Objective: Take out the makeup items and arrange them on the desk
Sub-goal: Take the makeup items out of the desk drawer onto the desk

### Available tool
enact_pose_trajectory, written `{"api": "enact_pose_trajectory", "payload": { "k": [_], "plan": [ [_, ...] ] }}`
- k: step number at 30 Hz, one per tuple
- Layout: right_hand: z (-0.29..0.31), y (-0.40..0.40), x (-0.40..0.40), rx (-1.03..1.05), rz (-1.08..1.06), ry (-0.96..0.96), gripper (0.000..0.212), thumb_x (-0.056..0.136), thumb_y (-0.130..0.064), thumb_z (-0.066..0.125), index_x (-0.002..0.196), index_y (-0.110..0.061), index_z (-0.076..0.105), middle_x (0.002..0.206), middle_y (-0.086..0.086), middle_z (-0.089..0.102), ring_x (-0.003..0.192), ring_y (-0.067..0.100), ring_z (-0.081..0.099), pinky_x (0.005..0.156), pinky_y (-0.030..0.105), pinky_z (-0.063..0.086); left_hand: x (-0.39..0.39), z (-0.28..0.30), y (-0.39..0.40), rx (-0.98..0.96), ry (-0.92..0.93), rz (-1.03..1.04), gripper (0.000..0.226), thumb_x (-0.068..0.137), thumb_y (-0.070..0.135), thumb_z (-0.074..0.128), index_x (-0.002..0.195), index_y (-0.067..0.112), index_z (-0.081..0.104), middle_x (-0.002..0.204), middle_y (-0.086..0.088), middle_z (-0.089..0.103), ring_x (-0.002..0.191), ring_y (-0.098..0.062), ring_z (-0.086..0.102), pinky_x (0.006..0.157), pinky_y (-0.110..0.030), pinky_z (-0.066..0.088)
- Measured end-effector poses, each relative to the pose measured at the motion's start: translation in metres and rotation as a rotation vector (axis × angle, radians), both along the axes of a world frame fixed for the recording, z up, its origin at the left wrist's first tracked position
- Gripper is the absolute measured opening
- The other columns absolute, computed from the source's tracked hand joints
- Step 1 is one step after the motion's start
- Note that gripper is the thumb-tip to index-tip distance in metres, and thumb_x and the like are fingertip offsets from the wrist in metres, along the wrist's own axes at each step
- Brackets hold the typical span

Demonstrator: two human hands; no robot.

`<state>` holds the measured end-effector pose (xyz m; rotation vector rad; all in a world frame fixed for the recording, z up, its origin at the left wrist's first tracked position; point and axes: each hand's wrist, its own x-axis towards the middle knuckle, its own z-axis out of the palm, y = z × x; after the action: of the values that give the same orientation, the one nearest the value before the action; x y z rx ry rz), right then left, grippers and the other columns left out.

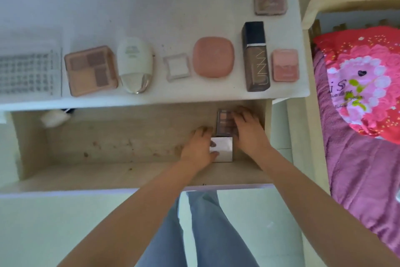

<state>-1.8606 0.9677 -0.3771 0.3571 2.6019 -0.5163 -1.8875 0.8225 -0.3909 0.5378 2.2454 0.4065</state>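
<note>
1. Left hand: fingers curled round the left edge of a small white box, near right in the open drawer.
2. Right hand: fingers laid over a dark eyeshadow palette, just beyond the box, long axis running near to far; whether it grips is unclear.
3. Desk, far side: a row of makeup items, including a foundation bottle lying cap-far.

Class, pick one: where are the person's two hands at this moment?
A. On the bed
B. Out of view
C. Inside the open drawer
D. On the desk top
C: the left hand and right hand are both down in the open drawer, on a white box and a dark palette.
</note>
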Motion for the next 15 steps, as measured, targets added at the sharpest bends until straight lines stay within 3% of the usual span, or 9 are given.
{"api": "enact_pose_trajectory", "payload": {
  "k": [2, 5, 10, 15],
  "plan": [
    [-0.008, 0.002, -0.01, 0.056, 0.076, -0.075, 0.061, 0.088, -0.006, 0.048, 0.143, -0.012, 0.022, 0.151, 0.008, 0.019, 0.137, 0.029, 0.019, 0.113, 0.035, 0.021, 0.0, -0.006, 0.006, -0.041, 0.016, -0.027, 0.045, 0.086, 0.026, 0.059, 0.127, 0.013, 0.048, 0.132, -0.006, 0.046, 0.125, -0.025, 0.036, 0.102, -0.031, 0.034],
    [-0.01, 0.001, -0.014, 0.115, 0.068, -0.103, 0.064, 0.087, -0.006, 0.05, 0.143, -0.011, 0.019, 0.148, 0.01, 0.021, 0.133, 0.03, 0.022, 0.109, 0.035, 0.026, 0.002, -0.01, 0.012, -0.122, 0.085, -0.088, 0.04, 0.089, 0.018, 0.052, 0.127, 0.008, 0.046, 0.134, -0.012, 0.039, 0.125, -0.028, 0.035, 0.099, -0.034, 0.035],
    [-0.002, -0.004, -0.015, 0.154, 0.001, -0.157, 0.053, 0.083, -0.018, 0.06, 0.129, -0.006, 0.037, 0.132, 0.018, 0.033, 0.121, 0.035, 0.035, 0.095, 0.036, 0.038, -0.006, -0.007, -0.001, -0.155, 0.029, -0.037, 0.034, 0.088, 0.009, 0.051, 0.122, 0.004, 0.049, 0.129, -0.017, 0.039, 0.122, -0.032, 0.037, 0.097, -0.036, 0.039],
    [0.021, -0.005, 0.003, -0.096, 0.014, -0.106, 0.029, 0.087, -0.015, 0.056, 0.114, -0.007, 0.056, 0.114, 0.014, 0.057, 0.106, 0.03, 0.054, 0.08, 0.027, 0.039, -0.013, 0.029, -0.029, -0.044, -0.098, -0.063, 0.017, 0.087, 0.007, 0.05, 0.102, 0.003, 0.057, 0.11, -0.016, 0.06, 0.102, -0.029, 0.056, 0.078, -0.027, 0.042]
  ]
}}
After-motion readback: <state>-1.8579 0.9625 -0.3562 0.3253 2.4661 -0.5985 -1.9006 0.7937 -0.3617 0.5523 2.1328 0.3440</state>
